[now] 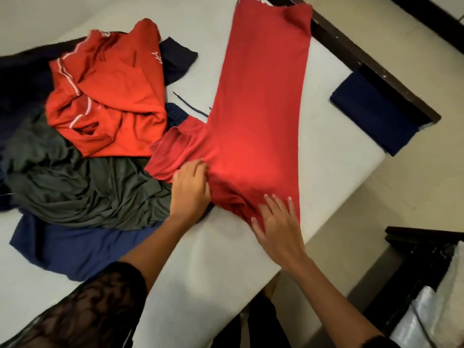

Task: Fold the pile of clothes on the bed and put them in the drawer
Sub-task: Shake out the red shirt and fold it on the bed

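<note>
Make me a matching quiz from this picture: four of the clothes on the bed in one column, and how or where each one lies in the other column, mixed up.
Things
1. red garment
2. orange garment
3. grey-green garment
4. folded navy piece

States
A. bunched over a blue cloth
B. flat at the right edge of the bed
C. spread long, gripped by the left hand, pressed by the right hand
D. crumpled, white stripes showing

Pairs: 1-C, 2-D, 3-A, 4-B
</note>
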Available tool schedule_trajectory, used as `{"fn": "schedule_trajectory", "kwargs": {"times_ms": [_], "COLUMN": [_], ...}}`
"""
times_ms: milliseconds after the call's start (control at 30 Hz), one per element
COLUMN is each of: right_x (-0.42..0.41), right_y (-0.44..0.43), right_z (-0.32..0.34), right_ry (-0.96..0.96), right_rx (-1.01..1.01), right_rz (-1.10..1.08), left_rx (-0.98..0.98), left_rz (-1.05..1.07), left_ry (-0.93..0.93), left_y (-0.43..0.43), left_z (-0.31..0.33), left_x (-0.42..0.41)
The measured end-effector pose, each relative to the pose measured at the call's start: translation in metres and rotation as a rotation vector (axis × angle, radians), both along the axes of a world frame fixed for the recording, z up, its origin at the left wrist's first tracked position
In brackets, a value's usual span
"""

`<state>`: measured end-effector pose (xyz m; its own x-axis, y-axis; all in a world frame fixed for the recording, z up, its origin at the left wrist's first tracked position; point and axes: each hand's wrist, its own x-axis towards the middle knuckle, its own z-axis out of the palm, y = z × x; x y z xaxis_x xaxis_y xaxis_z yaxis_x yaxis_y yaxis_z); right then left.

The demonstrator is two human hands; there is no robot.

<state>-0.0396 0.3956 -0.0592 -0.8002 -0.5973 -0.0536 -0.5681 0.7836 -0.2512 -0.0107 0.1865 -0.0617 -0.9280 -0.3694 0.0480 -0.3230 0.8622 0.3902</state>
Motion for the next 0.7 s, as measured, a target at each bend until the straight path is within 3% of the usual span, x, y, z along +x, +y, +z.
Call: {"fn": "schedule_trajectory", "kwargs": {"times_ms": [133,233,333,400,567,633,700], "right_x": [-0.03,-0.046,-0.055,-0.054,-0.052,-0.058,-0.065], "right_y": [-0.059,-0.098,-0.12,-0.124,-0.122,-0.115,-0.113], "right_z": [-0.009,-0.018,-0.025,-0.03,-0.046,-0.043,-0.042], "right_ry": [-0.015,-0.1,-0.34,-0.377,-0.149,-0.109,-0.118], "right_rx": [-0.147,-0.257,-0.31,-0.274,-0.074,-0.042,-0.051], "right_rz": [0.144,0.199,0.059,0.027,0.297,0.31,0.364], "left_rx": [0.02,-0.009,-0.022,-0.019,0.422,0.356,0.248], "left_rz": [0.257,0.225,0.176,0.194,0.42,0.457,0.352], "left_ry": [-0.085,-0.181,-0.303,-0.347,0.023,0.135,0.082], "left_y": [-0.048,-0.074,-0.081,-0.076,-0.084,-0.102,-0.121], "left_z": [0.008,0.009,0.007,0.005,0.012,0.017,0.015], "left_x": [-0.018,-0.033,-0.047,-0.054,-0.071,-0.076,-0.079]}}
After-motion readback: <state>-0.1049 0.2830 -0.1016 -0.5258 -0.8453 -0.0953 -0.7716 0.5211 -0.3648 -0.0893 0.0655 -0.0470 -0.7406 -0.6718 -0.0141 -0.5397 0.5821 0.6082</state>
